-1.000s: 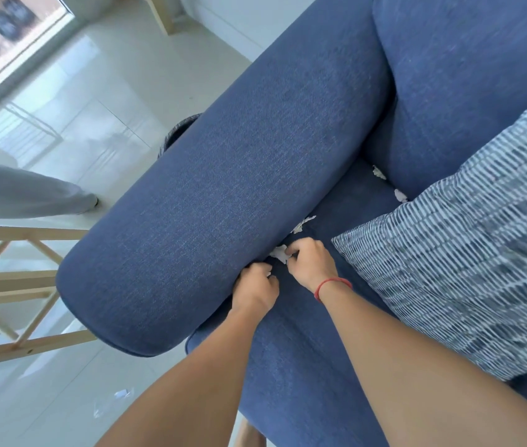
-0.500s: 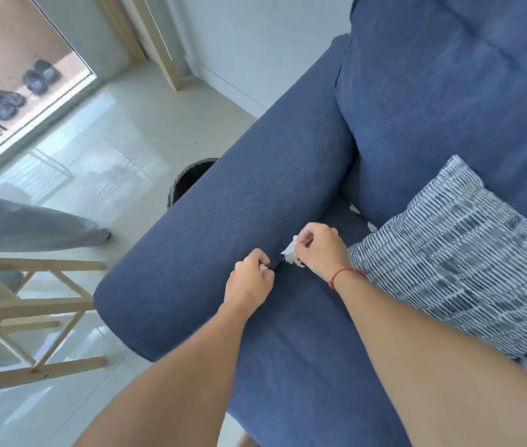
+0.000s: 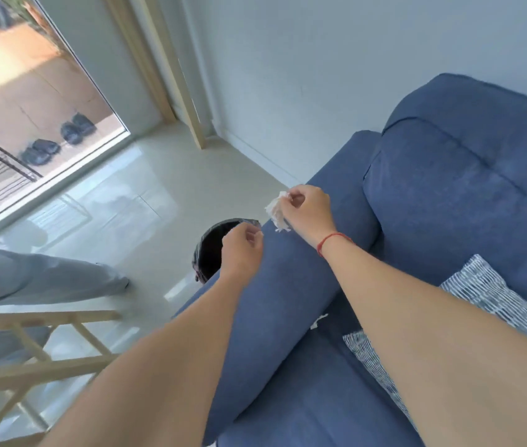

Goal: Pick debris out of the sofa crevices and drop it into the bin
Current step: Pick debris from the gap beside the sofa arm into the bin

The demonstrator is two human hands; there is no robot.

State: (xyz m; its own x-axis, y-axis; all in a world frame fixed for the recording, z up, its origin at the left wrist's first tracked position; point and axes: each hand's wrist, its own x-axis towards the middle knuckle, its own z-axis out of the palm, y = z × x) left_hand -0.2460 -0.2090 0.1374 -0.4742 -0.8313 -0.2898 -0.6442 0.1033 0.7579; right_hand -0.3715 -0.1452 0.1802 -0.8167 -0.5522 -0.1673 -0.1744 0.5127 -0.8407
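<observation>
Both forearms are bare, with no sleeves showing. The right hand has a thin red string bracelet at its wrist. The left hand wears nothing.

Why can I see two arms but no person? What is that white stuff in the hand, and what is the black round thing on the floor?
The camera sits on the person's head and looks down, so you see only their own two arms, as if through their eyes. There is just this one view.

The right hand, the one with the red string on its wrist, pinches a crumpled white scrap of paper in its fingers. The left hand is closed too, maybe on a tiny bit, but I cannot tell.

Both hands are above the arm of a blue sofa. The black round thing is a bin on the floor just beyond that arm, partly hidden by the left hand. Another white scrap lies in the gap beside the seat, near a striped cushion.

The grey leg on the left belongs to someone else.
</observation>
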